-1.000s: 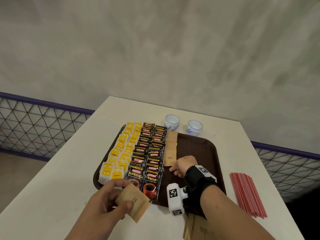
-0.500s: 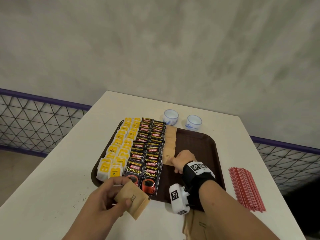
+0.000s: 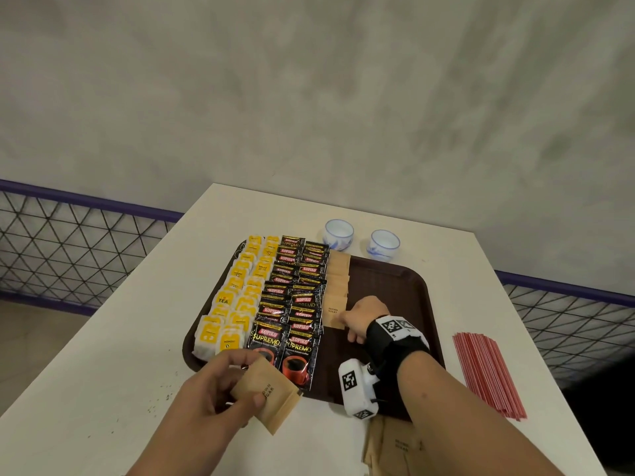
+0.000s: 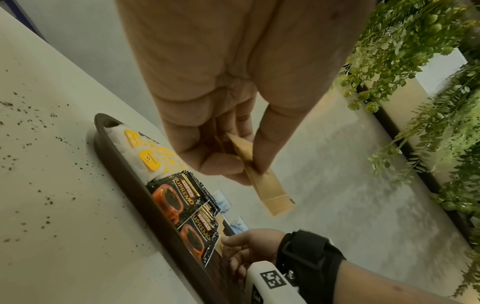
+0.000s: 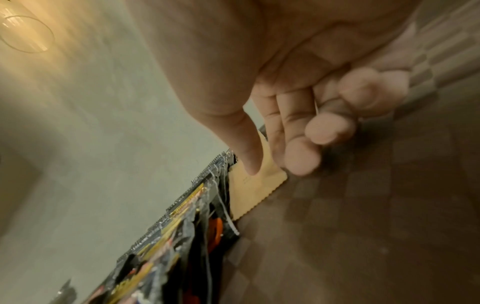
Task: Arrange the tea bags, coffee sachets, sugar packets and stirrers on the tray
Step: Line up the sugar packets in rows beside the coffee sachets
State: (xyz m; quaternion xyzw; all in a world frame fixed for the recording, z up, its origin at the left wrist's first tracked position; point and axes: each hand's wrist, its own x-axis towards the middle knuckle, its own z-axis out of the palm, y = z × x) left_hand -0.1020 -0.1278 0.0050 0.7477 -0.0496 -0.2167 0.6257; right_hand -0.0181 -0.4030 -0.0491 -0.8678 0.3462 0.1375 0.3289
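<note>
On the brown tray (image 3: 395, 286) lie two columns of yellow tea bags (image 3: 240, 297), two columns of black coffee sachets (image 3: 292, 304) and one column of brown sugar packets (image 3: 338, 280). My right hand (image 3: 347, 321) pinches the nearest sugar packet (image 3: 332, 314) of that column by its right edge; in the right wrist view the thumb (image 5: 249, 162) lies on this packet (image 5: 249, 189). My left hand (image 3: 240, 383) holds a small stack of sugar packets (image 3: 271, 396) over the tray's front edge, and that stack (image 4: 267, 189) also shows in the left wrist view. Red stirrers (image 3: 488, 372) lie on the table to the tray's right.
Two white-and-blue cups (image 3: 338, 233) (image 3: 385, 243) stand just behind the tray. More sugar packets (image 3: 395, 448) lie on the table under my right forearm. The tray's right half is bare. A mesh fence runs behind the table on both sides.
Both hands hold much the same places; the right hand has edged slightly further up the tray with the front sugar packet. The head view has shifted a little.
</note>
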